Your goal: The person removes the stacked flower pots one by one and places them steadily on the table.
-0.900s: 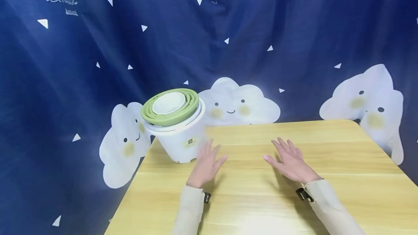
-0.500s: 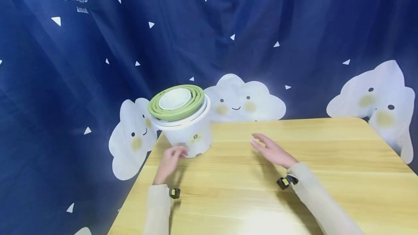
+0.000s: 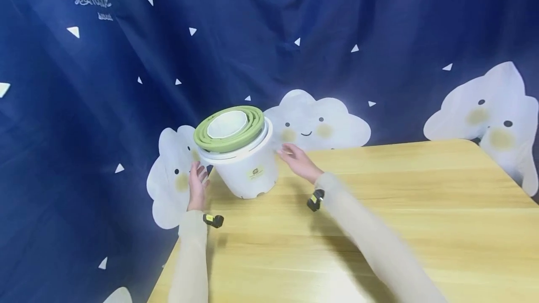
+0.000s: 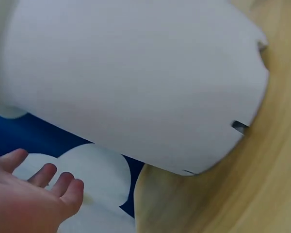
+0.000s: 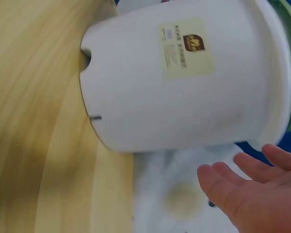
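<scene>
A large white plastic flowerpot stands at the table's back left corner, with a small label on its side and notches along its base. Several nested pots with green rims sit in its top, the innermost one showing a white interior. My left hand is by the pot's left side under the rim, fingers spread and slightly bent. On the opposite side, my right hand reaches toward the wall with relaxed fingers. Both wrist views show a gap between fingertips and pot.
The wooden table extends to the right and toward me. Behind it hangs a dark blue curtain printed with white clouds and triangles. The pot stands near the table's left and back edges.
My left hand has moved left and forward to the pot's left side. My right hand has swung left and forward to its right side. The pots have stayed in place.
</scene>
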`<state>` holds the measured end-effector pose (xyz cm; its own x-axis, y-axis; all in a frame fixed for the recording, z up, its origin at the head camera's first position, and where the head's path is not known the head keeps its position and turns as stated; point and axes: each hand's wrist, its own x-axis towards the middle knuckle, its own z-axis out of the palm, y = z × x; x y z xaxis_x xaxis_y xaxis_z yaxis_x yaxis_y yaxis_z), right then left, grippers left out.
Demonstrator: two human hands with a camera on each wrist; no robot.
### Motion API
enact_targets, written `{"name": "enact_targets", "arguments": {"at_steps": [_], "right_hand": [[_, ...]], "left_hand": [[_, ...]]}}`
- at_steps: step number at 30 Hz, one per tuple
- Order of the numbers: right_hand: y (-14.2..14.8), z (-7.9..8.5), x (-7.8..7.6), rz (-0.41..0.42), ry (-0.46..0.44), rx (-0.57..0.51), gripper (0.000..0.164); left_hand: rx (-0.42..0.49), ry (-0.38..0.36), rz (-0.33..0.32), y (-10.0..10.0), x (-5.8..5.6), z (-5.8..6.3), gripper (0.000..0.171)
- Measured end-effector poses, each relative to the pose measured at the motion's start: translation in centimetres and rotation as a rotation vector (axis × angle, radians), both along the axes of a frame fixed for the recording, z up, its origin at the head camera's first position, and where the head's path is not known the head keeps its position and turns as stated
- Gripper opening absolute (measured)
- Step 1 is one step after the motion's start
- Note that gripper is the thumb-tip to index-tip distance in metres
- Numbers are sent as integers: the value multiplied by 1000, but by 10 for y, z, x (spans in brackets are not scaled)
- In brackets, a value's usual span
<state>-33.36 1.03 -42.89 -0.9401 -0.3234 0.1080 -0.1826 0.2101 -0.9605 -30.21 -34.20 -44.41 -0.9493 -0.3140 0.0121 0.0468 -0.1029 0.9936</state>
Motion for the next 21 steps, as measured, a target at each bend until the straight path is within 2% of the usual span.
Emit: {"name": "enact_targets", "arguments": {"at_steps": [2, 4, 9, 13, 18, 21], "right_hand": [[-13, 1, -5, 4, -24, -15, 73], [-23, 1, -9, -5, -53, -42, 76], [-40, 1, -21, -54, -96, -152, 79], [-52, 5, -32, -25, -83, -220, 75], [-65, 11, -37, -7, -68, -238, 69], [-72, 12, -36, -13, -77, -249, 67]], "left_hand": [[72, 2, -49, -2, -7, 1, 78], [103, 9, -90, -2, -14, 3, 78], [103, 33, -162, 1, -31, 10, 72], [123, 38, -195, 5, -44, 15, 69], [149, 23, -191, 10, -52, 16, 68], [148, 17, -150, 11, -51, 16, 68]]}}
